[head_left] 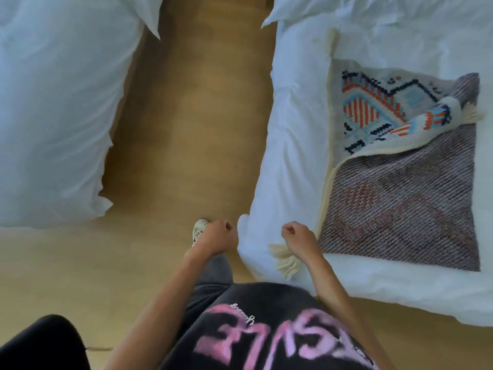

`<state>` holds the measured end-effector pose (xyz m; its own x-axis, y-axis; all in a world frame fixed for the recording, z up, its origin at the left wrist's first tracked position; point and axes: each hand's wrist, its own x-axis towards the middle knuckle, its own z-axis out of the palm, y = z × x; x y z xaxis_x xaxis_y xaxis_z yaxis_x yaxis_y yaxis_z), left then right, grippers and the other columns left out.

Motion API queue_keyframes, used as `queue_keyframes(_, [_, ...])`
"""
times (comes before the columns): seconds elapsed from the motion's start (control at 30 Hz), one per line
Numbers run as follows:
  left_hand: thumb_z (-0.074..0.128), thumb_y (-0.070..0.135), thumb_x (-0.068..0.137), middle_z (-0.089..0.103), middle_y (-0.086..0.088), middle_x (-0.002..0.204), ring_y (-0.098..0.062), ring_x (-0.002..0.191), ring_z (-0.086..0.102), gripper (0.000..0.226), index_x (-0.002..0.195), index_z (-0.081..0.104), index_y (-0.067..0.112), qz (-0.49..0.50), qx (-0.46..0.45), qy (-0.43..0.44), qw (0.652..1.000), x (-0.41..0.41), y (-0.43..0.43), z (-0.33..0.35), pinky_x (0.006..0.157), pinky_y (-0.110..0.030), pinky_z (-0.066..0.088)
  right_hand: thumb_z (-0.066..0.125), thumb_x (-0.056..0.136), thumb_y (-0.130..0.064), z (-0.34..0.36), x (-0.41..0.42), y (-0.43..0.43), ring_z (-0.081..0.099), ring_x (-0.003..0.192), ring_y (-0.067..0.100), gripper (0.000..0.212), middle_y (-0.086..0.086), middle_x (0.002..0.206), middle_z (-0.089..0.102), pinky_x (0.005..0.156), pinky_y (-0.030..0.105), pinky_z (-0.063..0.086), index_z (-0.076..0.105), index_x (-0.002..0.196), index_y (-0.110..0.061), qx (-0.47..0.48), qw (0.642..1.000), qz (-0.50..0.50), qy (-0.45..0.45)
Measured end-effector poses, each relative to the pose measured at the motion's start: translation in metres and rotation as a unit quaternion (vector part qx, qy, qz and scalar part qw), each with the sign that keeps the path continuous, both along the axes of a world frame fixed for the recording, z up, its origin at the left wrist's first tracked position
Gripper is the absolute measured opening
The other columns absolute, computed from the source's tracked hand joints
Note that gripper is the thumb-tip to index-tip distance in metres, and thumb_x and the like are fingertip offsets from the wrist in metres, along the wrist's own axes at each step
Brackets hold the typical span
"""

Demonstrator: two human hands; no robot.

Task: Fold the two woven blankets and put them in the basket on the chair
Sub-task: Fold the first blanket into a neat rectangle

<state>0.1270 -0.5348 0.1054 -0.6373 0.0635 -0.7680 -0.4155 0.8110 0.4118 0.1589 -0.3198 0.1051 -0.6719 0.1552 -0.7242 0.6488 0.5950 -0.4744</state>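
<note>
- At far left: white bed [53, 116], wood floor [186, 129] beside it.
- Left hand [216, 236]: over the floor, fingers curled in, holding nothing.
- Right hand [298, 237]: curled, holding nothing, just beside the corner tassel [285, 260].
- Woven blanket [400, 204]: flat on the right bed [293, 129], near-square, left edge running away from the person; reverse side up near, patterned face far.

Two beds with rumpled white bedding, one on the left [53, 116] and one on the right [293, 134], flank a strip of tan wooden floor [186, 116]. White pillow corners [150, 20] overhang the gap. The light is soft and even.
</note>
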Motion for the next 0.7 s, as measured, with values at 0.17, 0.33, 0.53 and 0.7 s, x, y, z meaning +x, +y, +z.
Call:
queue_keyframes(0.17, [0.044,0.023,0.090,0.065,-0.002,0.082,-0.018,0.073,0.058,0.019,0.091,0.060,0.012,-0.023,0.001,-0.009,1.000,-0.049,-0.081,0.018,0.053,-0.026,0.040,0.044,0.093,-0.023,0.016,-0.052,-0.077,0.054,0.091,0.015,0.017,-0.007,0.093,0.058,0.066,0.024,0.039,0.060,0.098,-0.021,-0.017,0.999,-0.027,-0.007])
queue_keyframes(0.33, [0.048,0.022,0.090,0.059,0.001,0.090,-0.020,0.084,0.054,0.014,0.097,0.059,0.016,-0.015,-0.004,0.006,1.000,-0.103,-0.131,0.027,0.069,-0.027,0.039,0.043,0.092,-0.031,0.032,-0.095,-0.107,0.056,0.097,0.016,0.019,-0.005,0.101,0.061,0.072,0.026,0.041,0.059,0.099,-0.024,-0.034,0.998,-0.051,0.001])
queue_keyframes(0.53, [0.047,0.024,0.089,0.062,0.003,0.085,-0.020,0.082,0.061,0.010,0.086,0.057,0.022,-0.038,0.006,0.002,0.999,-0.164,-0.138,0.029,0.067,-0.030,0.046,0.044,0.093,-0.029,0.033,-0.125,-0.098,0.052,0.083,0.002,0.011,-0.013,0.094,0.057,0.062,0.014,0.036,0.055,0.093,-0.030,0.000,0.996,-0.084,0.028])
queue_keyframes(0.7, [0.047,0.027,0.092,0.061,0.004,0.090,-0.015,0.084,0.060,0.010,0.092,0.056,0.023,-0.102,0.004,0.000,0.995,-0.223,-0.115,0.028,0.073,-0.032,0.050,0.038,0.094,-0.030,0.021,-0.163,-0.087,0.053,0.083,0.010,0.018,-0.005,0.096,0.059,0.072,0.027,0.045,0.055,0.094,-0.022,0.023,0.995,-0.095,-0.009])
